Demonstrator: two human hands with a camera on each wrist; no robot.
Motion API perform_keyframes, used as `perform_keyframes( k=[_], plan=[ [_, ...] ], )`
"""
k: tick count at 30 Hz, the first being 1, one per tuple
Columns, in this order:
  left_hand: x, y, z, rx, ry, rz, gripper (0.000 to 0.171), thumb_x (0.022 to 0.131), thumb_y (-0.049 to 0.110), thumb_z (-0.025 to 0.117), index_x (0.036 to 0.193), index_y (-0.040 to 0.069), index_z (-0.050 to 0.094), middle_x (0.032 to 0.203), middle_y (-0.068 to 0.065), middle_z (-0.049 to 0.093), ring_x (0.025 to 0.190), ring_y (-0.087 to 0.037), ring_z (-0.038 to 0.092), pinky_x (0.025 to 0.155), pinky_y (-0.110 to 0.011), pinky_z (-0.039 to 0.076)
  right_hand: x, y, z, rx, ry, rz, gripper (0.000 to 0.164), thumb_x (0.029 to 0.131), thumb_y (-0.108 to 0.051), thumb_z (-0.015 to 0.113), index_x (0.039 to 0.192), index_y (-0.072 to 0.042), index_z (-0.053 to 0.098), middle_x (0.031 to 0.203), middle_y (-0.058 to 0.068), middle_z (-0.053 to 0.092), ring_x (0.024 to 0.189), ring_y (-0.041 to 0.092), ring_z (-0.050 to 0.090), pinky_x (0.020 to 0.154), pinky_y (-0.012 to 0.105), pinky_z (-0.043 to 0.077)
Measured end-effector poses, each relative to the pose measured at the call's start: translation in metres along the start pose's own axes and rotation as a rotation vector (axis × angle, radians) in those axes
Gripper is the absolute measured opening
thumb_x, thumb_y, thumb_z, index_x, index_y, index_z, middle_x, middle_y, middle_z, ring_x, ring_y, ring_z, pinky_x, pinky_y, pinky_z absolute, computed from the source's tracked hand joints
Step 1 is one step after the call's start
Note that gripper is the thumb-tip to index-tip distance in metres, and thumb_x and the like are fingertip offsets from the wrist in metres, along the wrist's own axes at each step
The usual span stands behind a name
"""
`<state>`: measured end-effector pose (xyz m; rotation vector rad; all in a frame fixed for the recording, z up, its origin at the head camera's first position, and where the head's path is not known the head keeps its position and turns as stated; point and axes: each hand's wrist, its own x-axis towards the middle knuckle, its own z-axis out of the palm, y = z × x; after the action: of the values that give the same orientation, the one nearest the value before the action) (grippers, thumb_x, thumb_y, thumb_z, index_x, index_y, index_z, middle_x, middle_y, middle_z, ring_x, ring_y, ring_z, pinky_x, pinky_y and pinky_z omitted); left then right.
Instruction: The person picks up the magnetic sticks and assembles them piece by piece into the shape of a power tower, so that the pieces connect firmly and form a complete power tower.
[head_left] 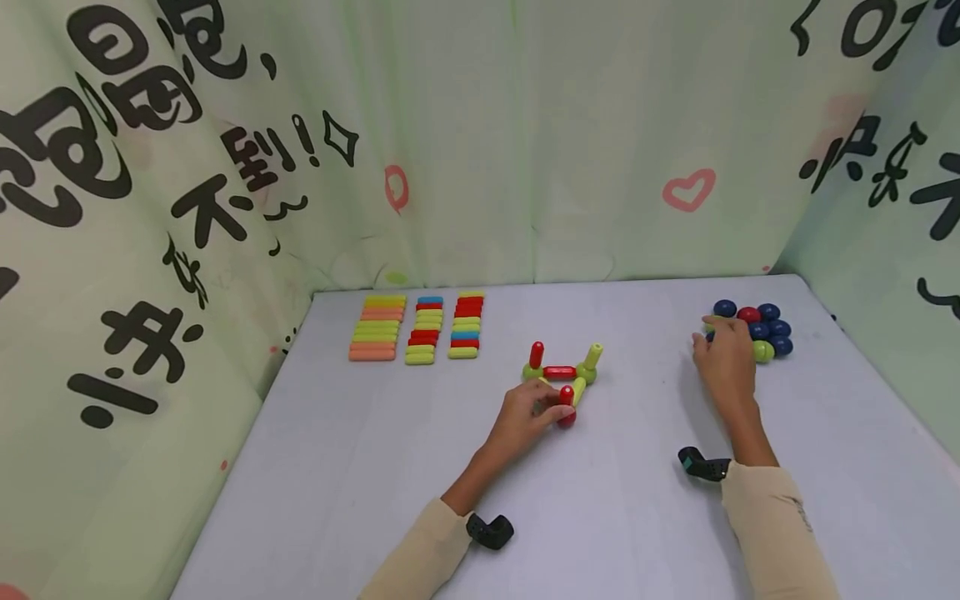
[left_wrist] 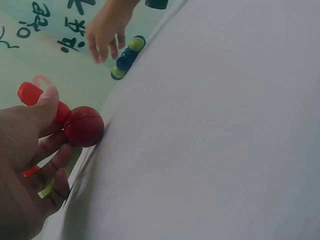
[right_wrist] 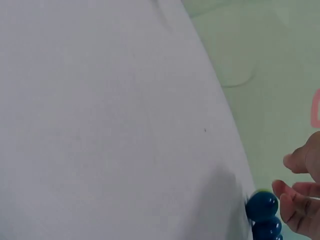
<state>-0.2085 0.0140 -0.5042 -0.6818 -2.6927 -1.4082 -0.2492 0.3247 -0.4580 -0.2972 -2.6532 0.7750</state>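
Observation:
My left hand point(head_left: 525, 412) pinches a short red rod point(head_left: 567, 395) between thumb and fingers, with a dark red ball point(left_wrist: 84, 126) at the rod's lower end. That ball belongs to a small frame of balls and rods: a green rod point(head_left: 578, 392) runs back to a green ball point(head_left: 587, 373), and a red rod point(head_left: 559, 372) joins it to another green ball point(head_left: 532, 373). Upright red point(head_left: 537, 354) and green point(head_left: 593, 356) rods rise from the back corners. Over the left side of a ball cluster, my right hand point(head_left: 726, 358) reaches down, its thumb and fingers apart in the right wrist view.
Dark blue balls point(head_left: 780, 327), a red ball point(head_left: 748, 315) and a green ball point(head_left: 763, 351) are grouped at the table's right. Three columns of coloured rods point(head_left: 374, 327) lie at the back left. A printed curtain point(head_left: 540, 167) surrounds the white table point(head_left: 622, 500).

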Motion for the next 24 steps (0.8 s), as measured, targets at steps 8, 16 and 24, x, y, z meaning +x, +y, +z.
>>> perform_keyframes(
  k=[8,16,24],
  plan=[
    [0.005,-0.005,-0.009,-0.031,0.075,-0.115,0.04,0.078,0.042,0.079,0.096,0.014,0.058,0.087,0.002,0.055,0.081,-0.008,0.051,0.06,-0.015,0.043,0.013,0.019,0.005,-0.179,-0.087,0.012,0.037,0.095,-0.009,0.057,0.125,0.013,0.055,0.128,0.04,0.043,0.12,0.055,0.043,0.096,0.066,0.041],
    [0.012,-0.016,-0.021,-0.097,0.015,-0.212,0.092,0.076,0.04,0.082,0.148,0.018,0.028,0.147,-0.007,0.035,0.127,-0.022,0.044,0.09,-0.033,0.055,0.004,0.015,0.006,-0.041,-0.251,-0.026,0.037,0.092,-0.012,0.062,0.123,0.009,0.056,0.124,0.039,0.051,0.115,0.054,0.046,0.093,0.065,0.042],
    [0.013,-0.014,-0.017,-0.043,-0.11,-0.211,0.11,0.075,0.043,0.082,0.156,0.013,0.015,0.159,-0.01,0.028,0.144,-0.03,0.027,0.107,-0.051,0.043,-0.005,-0.01,0.004,0.314,-0.441,0.043,0.059,0.095,-0.039,0.062,0.137,0.0,0.049,0.131,0.028,0.052,0.084,0.012,0.065,0.07,0.013,0.051]
  ],
)
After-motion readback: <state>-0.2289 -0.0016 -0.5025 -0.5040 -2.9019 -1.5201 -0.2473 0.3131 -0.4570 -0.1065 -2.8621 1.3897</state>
